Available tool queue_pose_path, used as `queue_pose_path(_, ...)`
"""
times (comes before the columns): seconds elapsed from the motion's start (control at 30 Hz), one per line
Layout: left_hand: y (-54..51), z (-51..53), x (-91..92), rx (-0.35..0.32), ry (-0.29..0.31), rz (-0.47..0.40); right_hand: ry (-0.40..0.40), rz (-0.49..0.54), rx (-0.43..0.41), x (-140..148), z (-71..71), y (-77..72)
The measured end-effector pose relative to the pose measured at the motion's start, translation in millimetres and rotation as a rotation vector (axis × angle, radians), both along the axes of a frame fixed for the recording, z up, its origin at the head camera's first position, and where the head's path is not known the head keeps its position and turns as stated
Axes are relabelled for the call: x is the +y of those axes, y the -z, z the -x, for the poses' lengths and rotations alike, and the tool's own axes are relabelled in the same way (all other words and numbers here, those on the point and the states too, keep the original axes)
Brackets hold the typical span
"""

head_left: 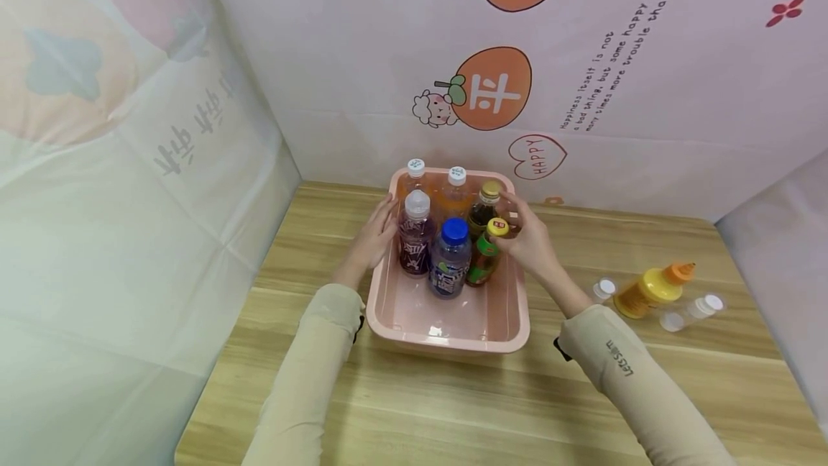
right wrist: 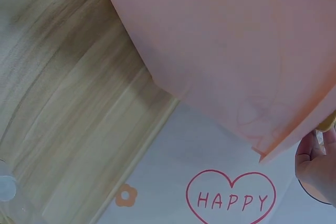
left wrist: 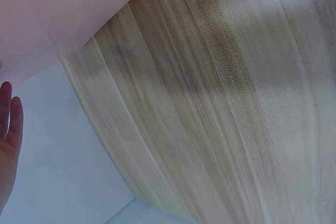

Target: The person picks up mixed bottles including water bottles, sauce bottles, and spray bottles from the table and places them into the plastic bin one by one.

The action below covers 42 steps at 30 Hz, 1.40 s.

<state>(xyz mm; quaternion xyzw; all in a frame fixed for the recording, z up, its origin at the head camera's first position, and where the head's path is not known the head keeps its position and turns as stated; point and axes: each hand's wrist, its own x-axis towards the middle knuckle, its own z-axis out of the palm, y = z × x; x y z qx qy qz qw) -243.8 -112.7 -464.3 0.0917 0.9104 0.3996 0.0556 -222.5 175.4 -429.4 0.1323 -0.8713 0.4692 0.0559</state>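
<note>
A pink basin [head_left: 427,336] holds several upright bottles: two white-capped orange ones at the back, a clear-capped purple bottle [head_left: 414,247], a blue-capped bottle [head_left: 449,265], a gold-capped dark bottle [head_left: 483,213] and a yellow-capped green bottle [head_left: 484,261]. My left hand [head_left: 371,238] lies along the left rim with extended fingers; its fingers show at the edge of the left wrist view. My right hand [head_left: 532,241] reaches over the right rim, fingertips by the gold cap and thumb beside the yellow cap. In the right wrist view, its fingers [right wrist: 310,153] meet a gold-coloured cap [right wrist: 327,123].
On the wooden table [head_left: 414,408], right of the basin, a yellow bottle with an orange nozzle [head_left: 648,293] lies between two small clear white-capped bottles [head_left: 604,289] [head_left: 692,313]. A printed cloth wall [head_left: 362,121] stands behind, with a pale wall at the left.
</note>
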Motion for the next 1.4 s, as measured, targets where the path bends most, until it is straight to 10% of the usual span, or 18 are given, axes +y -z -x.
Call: queue_pose_path(1.4,-1.6,-1.6,0.5,-0.018,-0.003,-0.027,-0.005,0.044,-0.028,19.2,1.1,-13.4)
